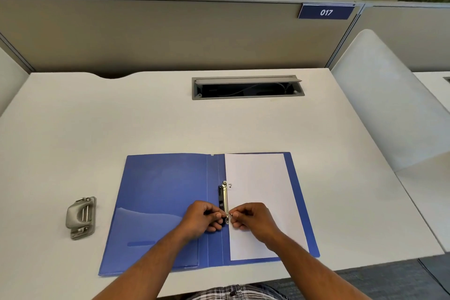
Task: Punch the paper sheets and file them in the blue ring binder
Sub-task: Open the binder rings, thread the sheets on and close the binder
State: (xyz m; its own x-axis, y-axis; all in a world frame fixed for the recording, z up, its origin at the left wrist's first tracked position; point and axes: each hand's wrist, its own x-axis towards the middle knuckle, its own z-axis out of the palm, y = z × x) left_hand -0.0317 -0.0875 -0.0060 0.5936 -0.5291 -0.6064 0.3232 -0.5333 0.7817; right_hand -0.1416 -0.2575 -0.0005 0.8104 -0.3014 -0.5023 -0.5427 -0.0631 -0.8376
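Two hands meet at the near end of the binder's metal clip, over the near edge of the desk (73,129). Left hand (202,217) — fingers curled, fingertips pinching at the near ring from the left side. Right hand (253,219) — likewise curled, pinching the same ring from the right, its heel resting on the paper; the two sets of fingertips all but touch. Ring mechanism (224,198) — a narrow silver bar, long axis running away from the person, near ring between the fingers, far ring standing free beyond them and seemingly parted; whether the near ring is open cannot be told under the fingers. Both hands lie equally close to it, so the closing of the rings looks like the step in hand. Paper sheets (258,192) — white, flat on the right-hand cover, left edge at the rings, apparently already threaded on. Blue ring binder (160,192) — thin plastic, lying open and flat, a pocket on the left inside cover. Hole punch (81,217) — grey metal, well apart to the left, untouched. Farther off, an open cable tray (247,87) set in the desk; behind it a grey partition bearing a sign (325,11) marked 017.
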